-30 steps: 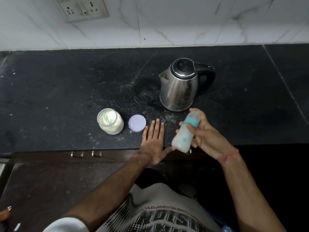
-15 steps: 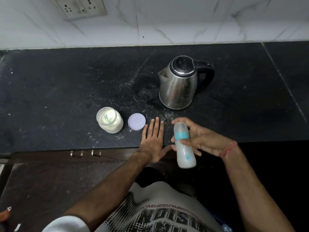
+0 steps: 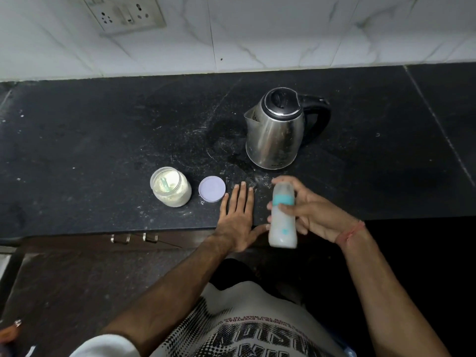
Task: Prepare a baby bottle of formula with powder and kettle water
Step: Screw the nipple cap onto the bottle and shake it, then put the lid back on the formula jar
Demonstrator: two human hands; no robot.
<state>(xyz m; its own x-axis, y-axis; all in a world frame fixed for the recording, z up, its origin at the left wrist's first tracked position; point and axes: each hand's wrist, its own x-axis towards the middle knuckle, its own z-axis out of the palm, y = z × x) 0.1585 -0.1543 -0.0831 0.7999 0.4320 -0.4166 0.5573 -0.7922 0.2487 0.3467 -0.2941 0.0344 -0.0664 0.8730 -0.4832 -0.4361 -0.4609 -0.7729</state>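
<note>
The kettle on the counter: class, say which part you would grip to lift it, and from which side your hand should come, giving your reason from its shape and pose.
Grip the black loop handle of the kettle, coming from the right. It stands upright with the handle pointing right and the spout left, so that side is open, and the steel body may well be hot.

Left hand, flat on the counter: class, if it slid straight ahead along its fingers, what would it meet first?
The left hand points toward the wall. Nothing stands just ahead; the kettle lies slightly right of that line and the jar lid left. It probably meets bare counter, though depth is uncertain.
</note>
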